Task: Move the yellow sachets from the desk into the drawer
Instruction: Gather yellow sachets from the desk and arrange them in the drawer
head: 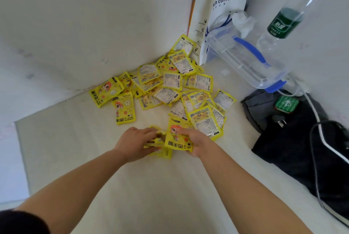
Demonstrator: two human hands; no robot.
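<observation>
Several yellow hand-warmer sachets (170, 84) lie in a loose heap on the white desk (151, 186), spreading from the back corner toward me. At the near edge of the heap both my hands are gathering a small bunch of sachets (176, 142). My left hand (137, 144) presses on the left side of the bunch, fingers curled over the packets. My right hand (194, 139) grips a sachet with a cartoon figure on its front. No drawer is in view.
A white paper coffee bag (221, 1) leans in the back corner. To its right are a clear plastic box with blue handle (245, 59), a water bottle (285, 24), a dark bag (287, 133) with a green tag, a plug and cables.
</observation>
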